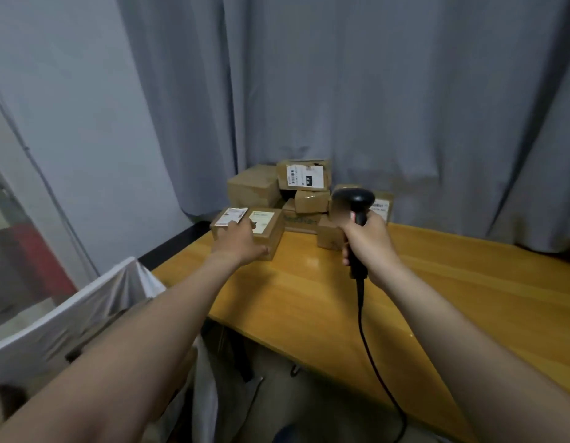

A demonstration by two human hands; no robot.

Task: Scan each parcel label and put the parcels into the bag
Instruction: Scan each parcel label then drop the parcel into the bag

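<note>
Lying spread on stiff, likely light parcel (268, 226) at far-left tabletop (437, 282) corner, left hand (240, 243) should clasp sides; right hand (370, 246) clenches scanner (355, 201).

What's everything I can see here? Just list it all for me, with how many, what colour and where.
Front parcel: one, brown cardboard with white labels, on the table's far left corner.
Other parcels: about seven, brown cardboard, piled behind it against the curtain; they overlap, so the count is rough.
Scanner: one, black, held above the table.
Cable: one, black, hanging from the scanner past the table's near edge.
Table: one, yellow wood, centre and right.
Bag: one, white, low on the left beside the table.
Curtain: grey, across the back.
Left hand: rests on the front parcel.
Right hand: grips the scanner's handle.
</note>
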